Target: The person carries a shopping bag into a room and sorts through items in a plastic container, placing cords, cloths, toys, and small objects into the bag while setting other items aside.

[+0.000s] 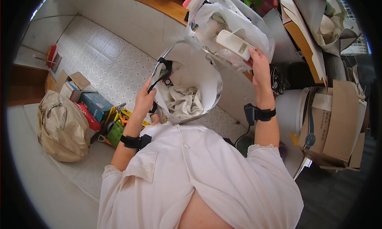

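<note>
My right hand point(259, 66) grips one end of a white remote control point(234, 44) with a small grey display. The remote is over a clear plastic bag point(258, 34) full of mixed items. My left hand point(144, 97) is closed on the edge of a large white bag point(213, 72), near its black strap point(161, 76). This bag stands open in front of me. Inside it lie a crumpled beige cloth point(187, 101) and a small black object point(168, 82) whose kind I cannot make out.
On the left are a tan sack point(63, 127), a blue box point(95, 103) and a green item point(115, 133). Cardboard boxes point(338, 121) are stacked at the right, near a black cable coil point(279, 81). A wooden ledge point(159, 6) runs along the top.
</note>
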The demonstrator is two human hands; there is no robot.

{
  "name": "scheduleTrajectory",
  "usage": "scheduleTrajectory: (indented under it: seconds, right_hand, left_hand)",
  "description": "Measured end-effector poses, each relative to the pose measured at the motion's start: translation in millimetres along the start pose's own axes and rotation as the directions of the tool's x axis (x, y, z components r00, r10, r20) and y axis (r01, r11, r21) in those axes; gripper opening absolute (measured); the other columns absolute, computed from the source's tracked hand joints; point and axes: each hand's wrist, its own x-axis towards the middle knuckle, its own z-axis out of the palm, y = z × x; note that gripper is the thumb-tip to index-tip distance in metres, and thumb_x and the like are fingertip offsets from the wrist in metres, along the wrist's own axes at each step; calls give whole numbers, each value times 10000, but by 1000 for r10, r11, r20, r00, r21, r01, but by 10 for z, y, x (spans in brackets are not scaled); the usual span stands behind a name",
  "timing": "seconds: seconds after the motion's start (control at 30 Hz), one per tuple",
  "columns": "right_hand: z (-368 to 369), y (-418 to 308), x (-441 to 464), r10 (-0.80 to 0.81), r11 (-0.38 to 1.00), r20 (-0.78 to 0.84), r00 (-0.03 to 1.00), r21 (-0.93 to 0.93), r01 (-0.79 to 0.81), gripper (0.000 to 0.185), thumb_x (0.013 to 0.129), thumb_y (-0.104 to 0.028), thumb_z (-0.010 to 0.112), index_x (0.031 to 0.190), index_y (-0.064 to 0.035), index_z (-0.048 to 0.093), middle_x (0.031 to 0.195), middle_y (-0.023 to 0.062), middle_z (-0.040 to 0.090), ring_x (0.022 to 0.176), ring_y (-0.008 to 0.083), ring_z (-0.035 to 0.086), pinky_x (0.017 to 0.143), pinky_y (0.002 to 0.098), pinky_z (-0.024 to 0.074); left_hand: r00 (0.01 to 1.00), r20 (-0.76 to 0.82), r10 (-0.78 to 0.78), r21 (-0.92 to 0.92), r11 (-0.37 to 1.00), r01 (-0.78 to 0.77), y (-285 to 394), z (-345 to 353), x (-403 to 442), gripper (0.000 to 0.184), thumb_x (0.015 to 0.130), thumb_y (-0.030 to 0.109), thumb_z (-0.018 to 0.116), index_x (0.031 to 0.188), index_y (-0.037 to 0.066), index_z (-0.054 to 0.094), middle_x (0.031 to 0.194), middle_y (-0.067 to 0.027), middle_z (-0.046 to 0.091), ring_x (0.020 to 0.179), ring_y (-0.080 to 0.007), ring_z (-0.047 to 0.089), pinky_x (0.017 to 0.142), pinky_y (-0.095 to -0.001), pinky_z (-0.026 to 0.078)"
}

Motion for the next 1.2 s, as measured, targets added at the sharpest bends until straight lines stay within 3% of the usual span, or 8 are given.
scheduleTrajectory:
  seconds: [0.23,0.47,0.53,0.67,0.8,0.93,1.07,1.2]
  right_hand:
    - [184,260,-526,-206,970,97,974,-111,216,283,1060,-251,608,1183,-3,666,997,-11,697,883,42,602,800,228,496]
    - [276,296,-955,-68,997,261,963,56,56,244,1040,-195,639,1169,7,681,999,18,722,870,78,657,785,268,542]
    - [158,274,-1007,-95,962,268,959,-224,158,249,1019,-166,661,1192,11,680,991,31,730,848,93,683,771,276,555]
    - [-414,515,-971,-2,969,310,951,-235,78,260,999,-168,687,1199,0,690,974,30,729,846,91,682,768,260,546]
    - [-1129,722,-916,-142,943,-100,985,-318,103,264,972,-140,718,1201,-9,700,963,12,723,857,91,665,773,243,528]
    - [-1449,1067,-646,-399,879,-381,834,-419,229,312,906,-95,778,1198,-25,694,1117,67,706,916,136,685,815,279,545]
    - [-1583,1405,-352,-587,617,-289,756,-764,187,395,821,-51,803,1194,-59,672,1279,143,647,1084,283,681,917,364,565]
    - [-1628,1623,-198,-442,757,-446,778,-651,57,475,812,-56,794,1257,-54,626,1291,150,632,1105,300,678,938,408,561]
  left_hand:
    - [1000,4,4,4,1000,-4,-33,10,8,597,979,144,609,1561,160,480,884,13,629,702,-79,523,633,-257,450]
    - [1000,-10,-14,73,997,14,-25,-17,5,601,977,153,620,1562,166,480,874,6,626,686,-78,523,613,-268,456]
    - [999,-9,-33,89,995,34,16,-17,-5,599,979,153,620,1561,156,479,864,9,619,685,-77,528,600,-271,462]
    - [998,-2,-63,19,998,63,-32,5,46,599,980,146,616,1562,147,475,857,15,608,682,-74,530,587,-265,462]
    - [997,11,-70,15,997,70,-35,-14,51,602,981,138,619,1564,127,470,861,30,597,671,-60,511,575,-251,444]
    - [996,36,-84,-64,994,86,-113,-3,122,588,983,132,613,1556,113,481,889,45,608,670,-48,492,570,-236,421]
    - [996,56,-64,-44,997,67,-79,-16,132,564,987,122,604,1540,96,497,941,43,636,701,-42,503,598,-227,423]
    - [995,67,-74,30,997,72,-10,-4,120,546,985,106,605,1521,66,507,992,32,656,756,-44,524,649,-227,432]
